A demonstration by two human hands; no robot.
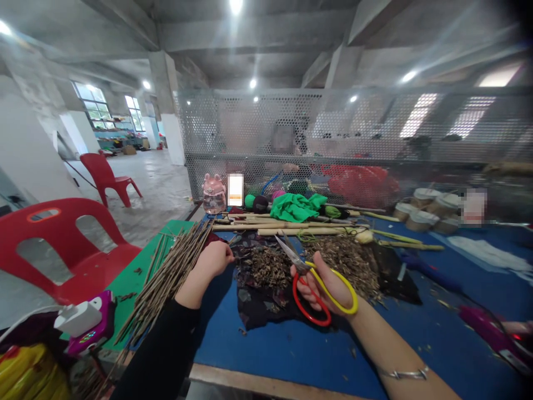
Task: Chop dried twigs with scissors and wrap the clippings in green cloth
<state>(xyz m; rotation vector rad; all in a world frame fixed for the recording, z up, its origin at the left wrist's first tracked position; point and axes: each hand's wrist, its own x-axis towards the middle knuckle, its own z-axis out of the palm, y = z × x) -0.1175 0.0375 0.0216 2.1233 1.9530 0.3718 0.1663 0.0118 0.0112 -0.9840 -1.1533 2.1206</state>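
In my right hand (327, 283) is a pair of scissors (293, 253) with one red and one yellow handle loop. The blades are parted and point up and to the left. My left hand (214, 258) is closed, fingertips pinched together, at the right side of a bundle of thin brown sticks (166, 272). Whatever the pinch holds, if anything, is too small to make out. Between the hands, a heap of short brown cut pieces (266, 266) lies on a dark patterned cloth (260, 311). A second heap of pieces (341, 258) is beyond my right hand.
Bamboo-like poles (287, 225) cross the blue tabletop (266, 355) behind the heaps, near green cloth (295, 207), a pink bottle (214, 194) and a lit phone (235, 190). A perforated metal screen (250, 128) stands behind, a person beyond it. Left are a red chair (95, 272) and a purple power strip (94, 328).
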